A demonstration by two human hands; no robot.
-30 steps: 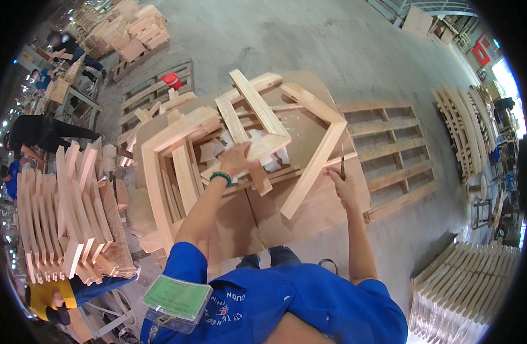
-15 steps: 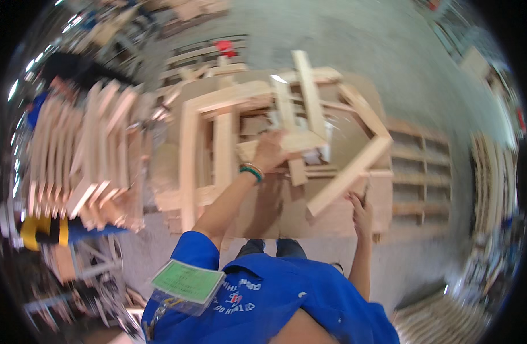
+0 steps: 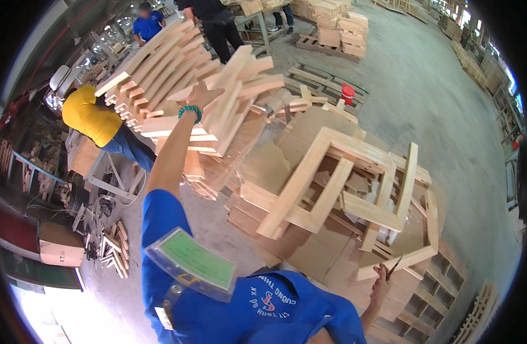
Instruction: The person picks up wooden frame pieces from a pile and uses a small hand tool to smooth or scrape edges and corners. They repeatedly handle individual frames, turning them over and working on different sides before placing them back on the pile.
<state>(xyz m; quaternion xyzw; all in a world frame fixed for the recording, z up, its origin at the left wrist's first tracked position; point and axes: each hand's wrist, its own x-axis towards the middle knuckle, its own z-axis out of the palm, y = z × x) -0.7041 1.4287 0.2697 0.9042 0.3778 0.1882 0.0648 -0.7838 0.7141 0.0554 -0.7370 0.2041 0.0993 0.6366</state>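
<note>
My left hand [image 3: 203, 96] is stretched out to the far left, fingers spread, at a tall stack of L-shaped wooden frame pieces [image 3: 177, 69]; whether it touches them is unclear. Low on the right, my right hand [image 3: 379, 282] is closed on a thin dark pointed tool [image 3: 395, 266], its exact kind too small to tell. Beside that hand lies an angled wooden piece [image 3: 398, 262]. Several more jointed wooden pieces, among them a large corner frame [image 3: 300, 180] and a smaller one [image 3: 371, 211], rest on a cardboard-covered work surface [image 3: 309, 249].
Behind the work surface is a wooden pallet [image 3: 315, 83] with a red container [image 3: 347, 93]. Another pallet [image 3: 427, 298] lies at the lower right. A person in yellow [image 3: 94, 117] bends beside the stack. Other people stand farther back. Wood scraps [image 3: 115, 249] lie on the floor.
My left hand has left the wooden piece on the work surface and moved far left to the stack. The view has turned left. My right hand still holds the thin tool.
</note>
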